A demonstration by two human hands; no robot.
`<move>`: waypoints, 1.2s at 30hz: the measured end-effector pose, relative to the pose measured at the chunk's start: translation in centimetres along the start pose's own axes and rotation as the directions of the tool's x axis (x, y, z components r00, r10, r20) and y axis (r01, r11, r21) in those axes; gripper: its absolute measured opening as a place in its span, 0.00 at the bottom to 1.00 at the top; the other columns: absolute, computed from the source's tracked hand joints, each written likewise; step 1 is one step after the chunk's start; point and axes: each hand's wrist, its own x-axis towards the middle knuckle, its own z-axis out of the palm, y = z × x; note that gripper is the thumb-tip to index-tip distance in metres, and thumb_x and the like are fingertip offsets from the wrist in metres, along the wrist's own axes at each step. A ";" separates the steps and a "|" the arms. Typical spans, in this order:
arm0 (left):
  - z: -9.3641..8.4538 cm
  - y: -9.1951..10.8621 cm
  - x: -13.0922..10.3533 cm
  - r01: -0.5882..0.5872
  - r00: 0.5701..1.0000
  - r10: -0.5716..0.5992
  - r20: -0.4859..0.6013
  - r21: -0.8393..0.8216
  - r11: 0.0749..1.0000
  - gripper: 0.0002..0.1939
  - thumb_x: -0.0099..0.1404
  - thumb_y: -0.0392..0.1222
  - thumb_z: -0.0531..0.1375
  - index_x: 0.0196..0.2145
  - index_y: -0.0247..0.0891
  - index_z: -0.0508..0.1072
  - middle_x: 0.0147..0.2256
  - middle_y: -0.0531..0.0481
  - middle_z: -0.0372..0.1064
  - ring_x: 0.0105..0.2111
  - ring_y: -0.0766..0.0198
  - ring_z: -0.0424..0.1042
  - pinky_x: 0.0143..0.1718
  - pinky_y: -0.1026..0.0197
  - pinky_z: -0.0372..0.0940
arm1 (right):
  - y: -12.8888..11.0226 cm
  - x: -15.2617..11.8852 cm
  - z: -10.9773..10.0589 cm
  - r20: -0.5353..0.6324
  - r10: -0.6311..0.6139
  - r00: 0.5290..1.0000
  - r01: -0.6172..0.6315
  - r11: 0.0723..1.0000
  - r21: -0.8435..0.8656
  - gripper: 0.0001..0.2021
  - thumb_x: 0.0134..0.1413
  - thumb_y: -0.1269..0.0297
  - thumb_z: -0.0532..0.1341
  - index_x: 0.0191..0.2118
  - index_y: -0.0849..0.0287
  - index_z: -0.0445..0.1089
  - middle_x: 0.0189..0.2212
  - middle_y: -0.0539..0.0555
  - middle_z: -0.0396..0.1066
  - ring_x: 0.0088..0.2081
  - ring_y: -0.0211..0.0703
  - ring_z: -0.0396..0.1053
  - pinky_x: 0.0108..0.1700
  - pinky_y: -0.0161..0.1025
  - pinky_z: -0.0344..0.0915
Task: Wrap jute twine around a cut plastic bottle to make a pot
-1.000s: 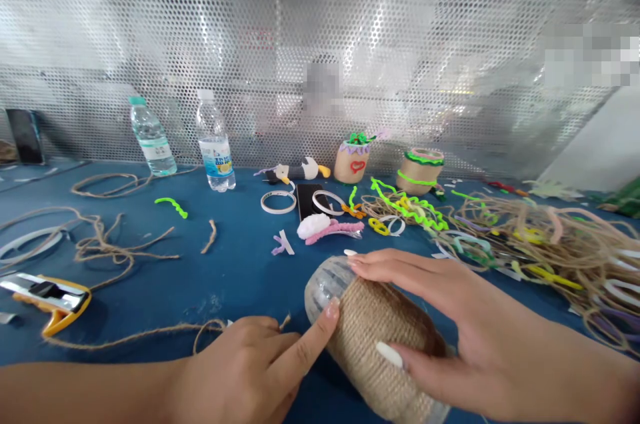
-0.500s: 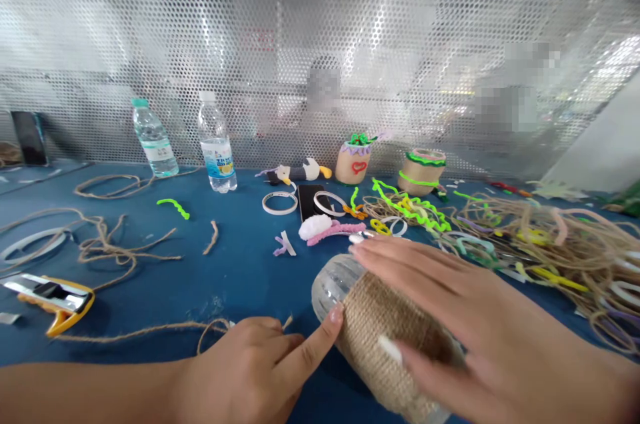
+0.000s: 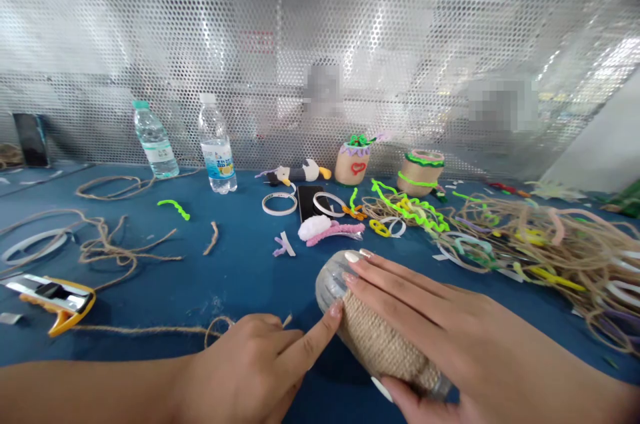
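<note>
Twine-wrapped bottle (image 3: 375, 327), tilted on its side over the near part of the blue desk (image 3: 240, 271), its rounded clear end pointing away from the person. Right hand (image 3: 455, 324): laid across the wrap with the thumb beneath, gripping the bottle. Left hand (image 3: 255, 357): index finger extended, its tip touching the wrap's margin; the remaining fingers are curled, and I cannot tell whether they hold anything. A twine strand (image 3: 150, 329) runs between this hand and an orange-handled cutter (image 3: 55, 297).
</note>
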 end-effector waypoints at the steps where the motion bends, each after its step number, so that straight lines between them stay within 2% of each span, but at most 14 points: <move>1: 0.0 0.0 0.0 0.005 1.000 -0.005 0.006 -0.004 1.000 0.29 0.66 0.29 0.42 0.64 0.26 0.43 0.27 0.49 0.71 0.21 0.61 0.67 0.23 0.61 0.64 | 0.0 0.1 0.0 -0.008 0.002 1.000 -0.002 1.000 0.000 0.27 0.46 0.69 0.56 0.56 0.65 0.68 0.57 0.57 0.66 0.57 0.47 0.66 0.54 0.40 0.70; 5: 0.0 -0.1 0.2 0.015 0.999 -0.015 0.051 0.000 1.000 0.35 0.62 0.28 0.45 0.65 0.29 0.37 0.29 0.49 0.72 0.22 0.60 0.68 0.24 0.60 0.64 | 0.1 0.0 -0.2 0.008 -0.017 1.000 0.017 1.000 -0.023 0.29 0.45 0.68 0.57 0.57 0.65 0.66 0.58 0.58 0.65 0.56 0.48 0.67 0.53 0.39 0.71; 9: 0.0 -0.2 0.3 0.025 0.995 -0.022 0.100 -0.025 0.999 0.40 0.60 0.28 0.48 0.66 0.31 0.32 0.30 0.49 0.73 0.23 0.59 0.69 0.25 0.59 0.64 | 0.6 0.1 -0.3 -0.009 -0.016 1.000 0.016 0.999 -0.041 0.28 0.45 0.67 0.58 0.56 0.66 0.65 0.55 0.59 0.68 0.52 0.48 0.71 0.50 0.38 0.73; 14: -0.1 -0.7 0.7 0.011 0.997 -0.009 0.073 -0.026 1.000 0.35 0.63 0.29 0.45 0.65 0.31 0.35 0.28 0.49 0.72 0.22 0.59 0.68 0.23 0.61 0.61 | 1.1 0.1 0.1 -0.003 0.023 1.000 -0.023 0.998 -0.056 0.31 0.44 0.60 0.64 0.55 0.68 0.63 0.53 0.64 0.70 0.50 0.53 0.73 0.45 0.43 0.76; 17: 0.1 -1.3 1.2 0.021 1.000 -0.020 0.023 -0.049 0.999 0.31 0.67 0.30 0.43 0.66 0.32 0.37 0.26 0.51 0.70 0.19 0.61 0.66 0.20 0.62 0.56 | 1.3 0.2 0.4 0.058 0.118 0.991 -0.117 0.993 -0.016 0.34 0.43 0.54 0.66 0.54 0.67 0.62 0.51 0.66 0.71 0.44 0.55 0.75 0.39 0.46 0.76; 19: 0.3 -1.6 1.5 0.021 1.000 -0.021 0.005 -0.074 0.997 0.30 0.68 0.31 0.42 0.66 0.32 0.39 0.25 0.53 0.70 0.20 0.61 0.67 0.21 0.62 0.55 | 1.3 0.4 0.3 0.169 0.239 0.956 -0.245 0.969 0.016 0.34 0.42 0.49 0.66 0.53 0.65 0.62 0.46 0.65 0.73 0.38 0.56 0.76 0.35 0.48 0.75; 21: 0.5 -1.9 1.7 0.026 1.000 -0.025 0.017 -0.089 0.996 0.29 0.69 0.31 0.42 0.66 0.32 0.41 0.26 0.52 0.70 0.21 0.61 0.68 0.22 0.62 0.56 | 1.3 1.0 0.0 0.297 0.381 0.876 -0.400 0.916 0.006 0.38 0.40 0.44 0.66 0.53 0.65 0.62 0.40 0.64 0.75 0.33 0.58 0.75 0.30 0.50 0.73; 24: 0.9 -2.1 1.9 0.045 0.998 -0.040 0.043 -0.103 0.994 0.28 0.69 0.33 0.42 0.65 0.30 0.45 0.29 0.48 0.73 0.25 0.59 0.71 0.24 0.61 0.58 | 1.2 2.1 -0.6 0.422 0.550 0.721 -0.590 0.806 -0.042 0.45 0.33 0.35 0.65 0.52 0.67 0.64 0.34 0.65 0.75 0.32 0.61 0.74 0.26 0.49 0.68; 26: 1.0 -2.1 2.0 0.065 0.998 -0.062 0.025 -0.121 0.990 0.28 0.69 0.34 0.42 0.65 0.29 0.47 0.32 0.44 0.74 0.27 0.57 0.72 0.27 0.61 0.60 | 1.4 2.6 -0.7 0.449 0.577 0.682 -0.642 0.766 -0.009 0.41 0.32 0.33 0.64 0.47 0.63 0.68 0.33 0.63 0.75 0.32 0.60 0.73 0.27 0.46 0.66; 28: 1.1 -2.1 2.2 0.082 0.996 -0.085 -0.010 -0.177 0.981 0.29 0.68 0.35 0.43 0.66 0.29 0.49 0.34 0.43 0.74 0.28 0.58 0.72 0.29 0.61 0.61 | 1.7 2.7 -0.6 0.420 0.582 0.696 -0.668 0.739 0.083 0.32 0.36 0.37 0.64 0.41 0.60 0.70 0.35 0.60 0.75 0.34 0.57 0.73 0.30 0.45 0.66; 30: 1.1 -2.0 2.4 0.089 0.994 -0.101 -0.039 -0.243 0.966 0.29 0.67 0.34 0.44 0.65 0.32 0.51 0.30 0.47 0.73 0.25 0.61 0.69 0.30 0.62 0.61 | 2.1 2.3 0.0 0.334 0.637 0.694 -0.715 0.666 0.214 0.28 0.34 0.42 0.67 0.39 0.59 0.72 0.37 0.60 0.75 0.37 0.57 0.73 0.34 0.45 0.66; 33: 0.8 -2.0 2.6 0.092 0.992 -0.113 -0.057 -0.296 0.951 0.31 0.65 0.32 0.45 0.65 0.34 0.52 0.22 0.55 0.66 0.21 0.65 0.64 0.29 0.65 0.60 | 2.3 1.5 1.4 0.223 0.741 0.633 -0.751 0.517 0.411 0.28 0.25 0.49 0.72 0.37 0.60 0.73 0.37 0.60 0.75 0.40 0.60 0.72 0.41 0.50 0.67; 36: 0.5 -2.0 2.7 0.113 0.984 -0.151 -0.092 -0.333 0.936 0.31 0.64 0.31 0.46 0.65 0.32 0.52 0.20 0.56 0.64 0.20 0.66 0.64 0.29 0.66 0.61 | 1.8 1.3 2.9 0.110 0.796 0.596 -0.719 0.468 0.514 0.33 0.26 0.49 0.71 0.43 0.62 0.69 0.42 0.62 0.73 0.44 0.61 0.71 0.46 0.53 0.66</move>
